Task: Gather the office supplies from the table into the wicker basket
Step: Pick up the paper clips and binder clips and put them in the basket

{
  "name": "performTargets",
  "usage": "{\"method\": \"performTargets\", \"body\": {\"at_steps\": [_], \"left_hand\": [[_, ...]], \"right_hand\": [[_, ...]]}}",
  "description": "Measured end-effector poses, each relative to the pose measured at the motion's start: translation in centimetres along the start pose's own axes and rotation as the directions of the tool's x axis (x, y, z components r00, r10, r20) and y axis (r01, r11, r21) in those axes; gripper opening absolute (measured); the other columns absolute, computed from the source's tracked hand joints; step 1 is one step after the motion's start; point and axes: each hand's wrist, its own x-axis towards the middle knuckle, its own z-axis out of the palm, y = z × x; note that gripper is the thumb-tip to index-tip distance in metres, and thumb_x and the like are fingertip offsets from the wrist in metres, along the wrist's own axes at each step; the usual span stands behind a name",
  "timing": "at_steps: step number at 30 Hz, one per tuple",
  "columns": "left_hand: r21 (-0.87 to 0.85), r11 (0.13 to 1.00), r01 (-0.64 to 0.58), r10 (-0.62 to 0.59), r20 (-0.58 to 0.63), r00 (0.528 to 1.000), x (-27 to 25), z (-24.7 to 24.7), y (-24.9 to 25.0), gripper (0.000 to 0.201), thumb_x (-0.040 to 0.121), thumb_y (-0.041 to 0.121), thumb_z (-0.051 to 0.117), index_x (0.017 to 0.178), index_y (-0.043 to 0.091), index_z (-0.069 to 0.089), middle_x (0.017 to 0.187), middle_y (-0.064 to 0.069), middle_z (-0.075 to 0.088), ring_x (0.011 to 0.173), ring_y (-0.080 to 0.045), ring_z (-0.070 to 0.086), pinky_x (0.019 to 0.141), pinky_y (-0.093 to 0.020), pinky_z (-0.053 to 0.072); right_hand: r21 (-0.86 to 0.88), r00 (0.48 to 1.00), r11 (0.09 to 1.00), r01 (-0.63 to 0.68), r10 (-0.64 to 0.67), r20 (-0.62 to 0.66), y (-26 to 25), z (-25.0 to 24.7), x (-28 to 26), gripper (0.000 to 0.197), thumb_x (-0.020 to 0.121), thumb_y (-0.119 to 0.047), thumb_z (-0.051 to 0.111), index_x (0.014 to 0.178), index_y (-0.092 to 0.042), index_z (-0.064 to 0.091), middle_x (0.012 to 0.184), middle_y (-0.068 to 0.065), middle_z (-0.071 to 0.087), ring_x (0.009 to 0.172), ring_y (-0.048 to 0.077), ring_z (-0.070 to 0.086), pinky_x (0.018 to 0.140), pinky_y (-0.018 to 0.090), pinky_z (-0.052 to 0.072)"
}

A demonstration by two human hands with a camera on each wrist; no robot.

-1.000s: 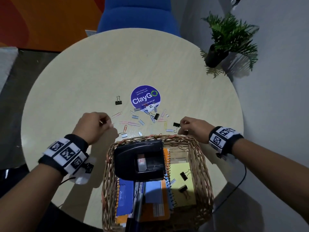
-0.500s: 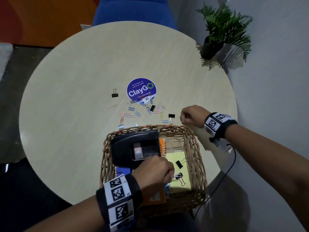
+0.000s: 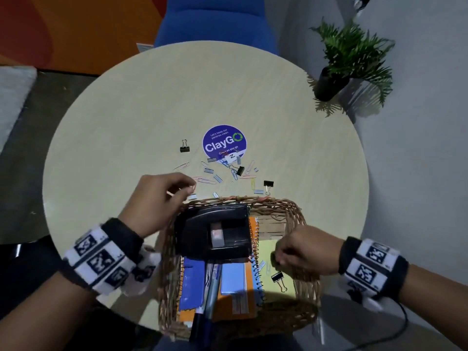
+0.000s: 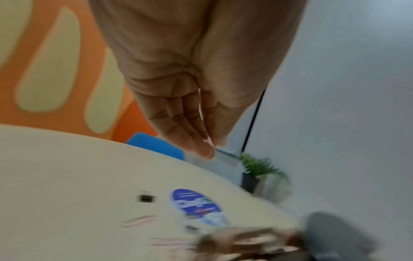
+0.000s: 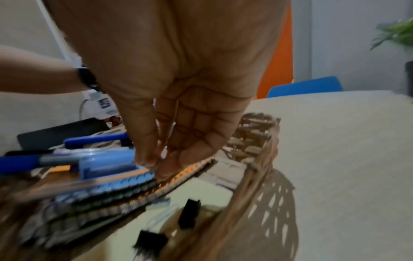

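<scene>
The wicker basket sits at the near table edge and holds a black hole punch, notebooks, pens, a yellow pad and a binder clip. My right hand hovers over the basket's right side. Its thumb and fingertips pinch together on something too small to make out. My left hand is over the table just past the basket's far-left rim, beside a staple strip. Its fingers are straight and hold nothing. Paper clips lie scattered beyond.
Black binder clips lie on the round table at the left, middle and right of the scatter. A purple sticker marks the centre. A blue chair stands behind the table and a potted plant at the far right.
My left hand left the basket and went back out over the table by the far-left rim. My right hand came in from the table to above the basket's right side.
</scene>
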Motion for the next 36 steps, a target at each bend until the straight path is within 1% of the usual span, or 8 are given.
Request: {"method": "performTargets", "body": {"at_steps": [2, 5, 8, 11, 17, 27, 31, 36], "left_hand": [[0.106, 0.992, 0.071, -0.066, -0.049, 0.997, 2.1, -1.2, -3.0, 0.012, 0.086, 0.018, 0.065, 0.095, 0.014, 0.071, 0.080, 0.000, 0.071, 0.072, -0.015, 0.064, 0.074, -0.027, 0.047], [0.239, 0.970, 0.051, -0.072, 0.078, 0.994, 4.4, -1.0, -6.4, 0.011, 0.084, 0.015, 0.066, 0.093, 0.013, 0.071, 0.085, -0.004, 0.072, 0.077, -0.019, 0.063, 0.076, -0.030, 0.048], [0.317, 0.947, -0.048, -0.043, 0.275, 0.960, 5.6, 0.6, -8.0, 0.012, 0.084, 0.021, 0.066, 0.092, 0.013, 0.071, 0.089, -0.003, 0.070, 0.082, -0.021, 0.064, 0.078, -0.033, 0.052], [0.333, 0.935, -0.120, -0.010, 0.363, 0.932, 6.3, 2.4, -8.6, 0.019, 0.081, 0.026, 0.070, 0.097, 0.016, 0.071, 0.095, -0.001, 0.067, 0.087, -0.019, 0.064, 0.077, -0.028, 0.049], [0.339, 0.926, -0.164, -0.011, 0.460, 0.888, 7.2, 4.5, -9.0, 0.023, 0.080, 0.022, 0.070, 0.102, 0.016, 0.067, 0.096, 0.002, 0.060, 0.084, -0.014, 0.055, 0.080, -0.030, 0.047], [0.295, 0.948, -0.123, 0.003, 0.376, 0.927, 7.3, 5.3, -9.2, 0.016, 0.088, 0.025, 0.060, 0.097, 0.015, 0.068, 0.097, -0.003, 0.067, 0.088, -0.021, 0.062, 0.081, -0.034, 0.051], [0.175, 0.980, -0.089, 0.049, 0.222, 0.974, 7.5, 3.0, -7.2, 0.011, 0.088, 0.023, 0.061, 0.088, 0.018, 0.071, 0.086, 0.002, 0.071, 0.077, -0.016, 0.063, 0.074, -0.037, 0.055], [0.137, 0.902, -0.409, 0.368, 0.246, 0.896, 5.7, 1.0, -0.2, 0.020, 0.089, 0.033, 0.054, 0.091, 0.019, 0.069, 0.084, 0.006, 0.069, 0.074, -0.008, 0.059, 0.069, -0.023, 0.049]], "right_hand": [[-0.056, 0.997, 0.998, 0.008, -0.003, 0.078, -0.2, 1.2, -0.1, 0.016, 0.090, -0.020, 0.053, 0.091, -0.026, 0.067, 0.082, -0.012, 0.069, 0.071, 0.003, 0.058, 0.068, 0.021, 0.044], [-0.108, 0.995, 0.994, 0.025, -0.013, 0.103, -0.1, 0.1, 0.4, 0.018, 0.089, -0.023, 0.053, 0.098, -0.027, 0.068, 0.095, -0.009, 0.072, 0.084, 0.008, 0.064, 0.072, 0.023, 0.044], [-0.057, 0.995, 0.998, 0.033, -0.038, -0.089, 0.5, -3.9, 2.4, 0.016, 0.090, -0.027, 0.057, 0.100, -0.026, 0.069, 0.099, -0.008, 0.072, 0.089, 0.009, 0.065, 0.080, 0.030, 0.052], [-0.148, 0.968, 0.987, 0.063, -0.096, -0.230, 1.8, -8.0, 5.8, 0.014, 0.089, -0.024, 0.058, 0.099, -0.023, 0.068, 0.095, -0.003, 0.070, 0.085, 0.018, 0.064, 0.075, 0.032, 0.049], [-0.440, 0.997, 0.895, 0.076, -0.062, 0.047, 2.5, -10.2, 13.6, 0.019, 0.086, -0.018, 0.054, 0.099, -0.021, 0.067, 0.102, 0.000, 0.067, 0.091, 0.023, 0.060, 0.067, 0.028, 0.033], [-0.471, 0.985, 0.869, 0.149, -0.088, 0.149, 2.9, -7.6, 17.7, 0.010, 0.082, -0.019, 0.057, 0.073, -0.024, 0.058, 0.071, -0.002, 0.061, 0.068, 0.021, 0.055, 0.065, 0.027, 0.044], [-0.485, 0.991, 0.868, 0.108, -0.054, 0.124, 3.0, -7.7, 17.7, 0.010, 0.083, -0.024, 0.054, 0.078, -0.020, 0.062, 0.071, -0.001, 0.058, 0.068, 0.022, 0.055, 0.063, 0.028, 0.044], [-0.337, 0.998, 0.942, -0.014, -0.009, -0.067, 3.9, -11.4, 16.1, 0.014, 0.084, -0.028, 0.055, 0.080, -0.016, 0.062, 0.076, 0.001, 0.064, 0.068, 0.021, 0.053, 0.063, 0.029, 0.040]]}}
